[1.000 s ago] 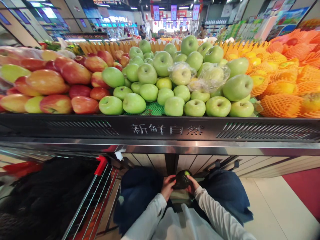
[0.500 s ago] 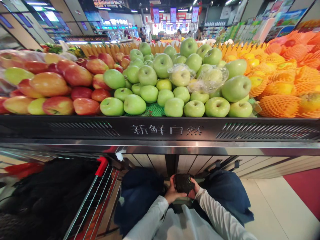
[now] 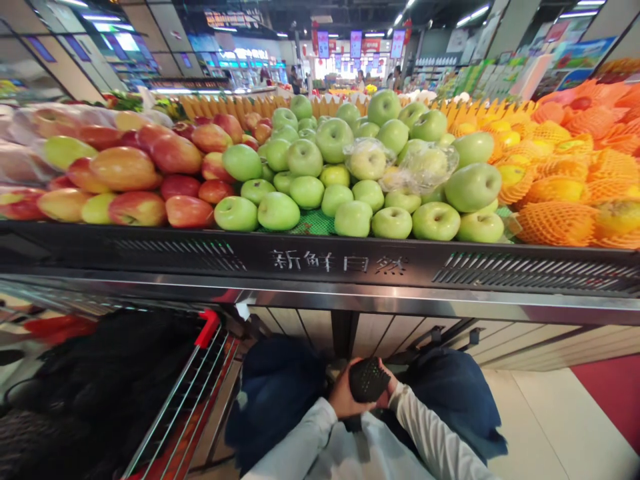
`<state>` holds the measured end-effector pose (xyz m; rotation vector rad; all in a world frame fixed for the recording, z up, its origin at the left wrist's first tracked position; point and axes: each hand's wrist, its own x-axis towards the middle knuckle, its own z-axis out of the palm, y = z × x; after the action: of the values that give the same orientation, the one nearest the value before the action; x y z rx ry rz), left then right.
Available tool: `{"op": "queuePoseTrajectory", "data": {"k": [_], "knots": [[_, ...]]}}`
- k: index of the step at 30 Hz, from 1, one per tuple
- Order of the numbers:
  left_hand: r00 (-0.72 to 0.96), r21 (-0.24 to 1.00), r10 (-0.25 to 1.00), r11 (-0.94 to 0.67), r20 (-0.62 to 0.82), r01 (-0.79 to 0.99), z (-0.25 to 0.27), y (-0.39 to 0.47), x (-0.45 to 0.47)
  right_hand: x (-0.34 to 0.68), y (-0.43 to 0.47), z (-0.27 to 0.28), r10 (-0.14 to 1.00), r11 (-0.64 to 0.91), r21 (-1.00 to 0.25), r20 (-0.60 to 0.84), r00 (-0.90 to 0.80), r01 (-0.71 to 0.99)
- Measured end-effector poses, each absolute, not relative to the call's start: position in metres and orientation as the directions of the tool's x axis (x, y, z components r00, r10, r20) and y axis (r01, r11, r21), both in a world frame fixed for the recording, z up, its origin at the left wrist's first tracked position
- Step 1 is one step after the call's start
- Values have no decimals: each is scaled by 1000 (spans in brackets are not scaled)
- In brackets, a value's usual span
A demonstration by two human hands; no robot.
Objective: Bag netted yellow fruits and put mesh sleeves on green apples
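Hands low at the lap: left hand [image 3: 345,398] and right hand [image 3: 386,393] both clasp a black-netted fruit [image 3: 368,379] between them, just above the white bag [image 3: 367,448], well below the green apples [image 3: 350,170].

A round thing wrapped in black foam netting [image 3: 369,379] sits low, cupped between both hands.

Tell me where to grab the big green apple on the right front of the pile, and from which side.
Take the big green apple around its broad middle, coming from above and the front. It sits high on the pile, its upper face clear, while apples crowd beneath it and the wrapped apples press on its left. A low grip would likely disturb the front-row apples.
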<state>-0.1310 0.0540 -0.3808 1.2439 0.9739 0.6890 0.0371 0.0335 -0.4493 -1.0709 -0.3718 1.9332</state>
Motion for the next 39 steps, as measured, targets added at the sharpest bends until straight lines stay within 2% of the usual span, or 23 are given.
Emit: {"op": "queuePoseTrajectory", "data": {"k": [3, 5, 7, 8, 10, 11, 13, 15, 17, 21, 23, 26, 34, 37, 39], "knots": [[399, 992, 917, -38, -14, 123, -363, 56, -132, 43, 40, -451, 741, -620, -464, -612, -277, -633], [296, 975, 946, -177, 132, 131, -345, 65, -132, 49, 45, -451, 685, -624, -367, -681, -257, -690], [184, 923, 918, -373, 352, 96, -313, 80, -133, 55, 49, -448, 651, -623, -334, -722, -234, -707], [121, 861, 861, -503, 493, 74, -291, 90, -133, 57, 50, -446, 643, -628, -329, -730, -232, -706], [-19, 663, 665, -741, 746, 106, -236, 114, -136, 58, 52, -441, 631, -640, -322, -739, -237, -697], [-106, 562, 552, -803, 827, 200, -206, 126, -138, 58, 52, -438, 624, -647, -319, -743, -241, -693], [-232, 423, 355, -792, 905, 440, -148, 150, -146, 56, 51, -431, 617, -656, -318, -748, -244, -684], [-276, 385, 271, -694, 922, 608, -99, 172, -153, 54, 50, -426, 619, -656, -326, -748, -238, -681], [-253, 378, 285, -596, 925, 709, -64, 191, -158, 53, 50, -422, 626, -647, -338, -747, -223, -684], [-104, 396, 546, -450, 831, 801, -40, 222, -154, 55, 50, -425, 627, -641, -347, -751, -206, -685], [-46, 386, 606, -444, 794, 809, -42, 232, -149, 58, 50, -431, 631, -650, -364, -748, -207, -667], [9, 333, 590, -468, 808, 819, -50, 240, -145, 61, 52, -443, 647, -672, -440, -740, -184, -596], [-17, 357, 599, -455, 801, 816, -61, 242, -150, 63, 59, -450, 643, -736, -551, -751, -152, -392], [26, 305, 538, -517, 843, 800, -97, 230, -163, 65, 61, -451, 630, -751, -548, -761, -153, -368], [-27, 320, 507, -501, 862, 804, -136, 215, -180, 67, 61, -454, 620, -756, -531, -769, -158, -383]]}}
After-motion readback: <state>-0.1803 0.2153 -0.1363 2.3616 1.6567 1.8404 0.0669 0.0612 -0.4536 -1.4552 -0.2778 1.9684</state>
